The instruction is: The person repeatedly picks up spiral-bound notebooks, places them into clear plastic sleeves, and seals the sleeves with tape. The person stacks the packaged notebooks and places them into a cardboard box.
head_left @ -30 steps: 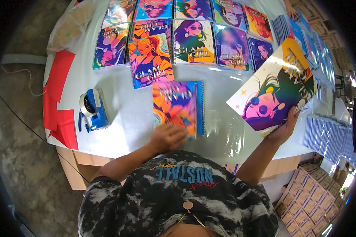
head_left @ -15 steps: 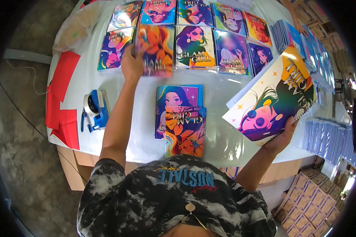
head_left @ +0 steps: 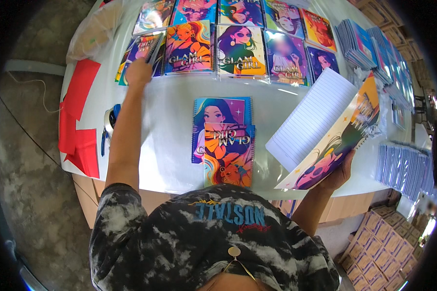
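Note:
My right hand point(head_left: 339, 175) grips a spiral notebook point(head_left: 320, 162) at its bound edge. Its illustrated cover stands away from the pages, showing white lined paper point(head_left: 310, 116). Over at the left end of the nearer row, my left hand point(head_left: 139, 72) is closed on the near edge of another spiral notebook point(head_left: 146, 47), which is tilted up. Beside it lies a notebook with an orange-haired figure point(head_left: 188, 46). In front of my body, an orange notebook point(head_left: 228, 160) partly covers a purple-blue notebook point(head_left: 218, 110), turned the opposite way.
Two rows of notebooks point(head_left: 240, 51) line the far side of the white table point(head_left: 175, 126). Notebook stacks point(head_left: 355, 43) stand at right. A tape dispenser point(head_left: 110, 121) is partly hidden by my left arm. Red sheets point(head_left: 82, 145) lie at the left edge; cartons point(head_left: 378, 242) are stacked below right.
My left hand has left the orange-haired notebook in the row and moved left onto the end notebook, now tilted. The right-hand notebook's cover has swung away from its pages.

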Tool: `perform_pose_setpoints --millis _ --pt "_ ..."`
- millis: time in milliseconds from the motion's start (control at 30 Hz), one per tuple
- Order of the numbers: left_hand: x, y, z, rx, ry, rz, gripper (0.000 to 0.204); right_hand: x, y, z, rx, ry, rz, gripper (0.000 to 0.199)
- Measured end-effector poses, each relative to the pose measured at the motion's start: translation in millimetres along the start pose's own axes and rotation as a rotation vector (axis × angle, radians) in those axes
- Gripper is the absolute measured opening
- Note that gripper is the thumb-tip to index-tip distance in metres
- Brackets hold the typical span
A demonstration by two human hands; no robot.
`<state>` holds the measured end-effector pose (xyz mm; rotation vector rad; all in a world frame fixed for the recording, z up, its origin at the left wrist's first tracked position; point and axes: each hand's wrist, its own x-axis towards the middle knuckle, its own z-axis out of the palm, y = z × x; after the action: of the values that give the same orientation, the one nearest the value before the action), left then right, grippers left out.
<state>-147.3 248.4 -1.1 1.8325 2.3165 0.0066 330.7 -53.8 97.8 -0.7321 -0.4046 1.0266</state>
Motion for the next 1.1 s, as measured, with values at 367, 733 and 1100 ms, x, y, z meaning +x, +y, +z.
perform_pose_setpoints --millis 367,733,1100 --pt "-247.3 14.9 33.0 -0.086 0.057 0.99 0.052 -21.2 34.4 -3.2 0.201 -0.114 0.187 0.048" --pt "-314.0 47.3 50.6 -0.658 0.013 0.164 0.046 -67.8 136.2 1.2 -1.316 -0.334 0.407 0.025" --pt "-293.1 64.8 32.9 -1.047 0.0 0.071 0.042 -44.6 139.7 31.7 -0.727 -0.084 0.34 0.022"
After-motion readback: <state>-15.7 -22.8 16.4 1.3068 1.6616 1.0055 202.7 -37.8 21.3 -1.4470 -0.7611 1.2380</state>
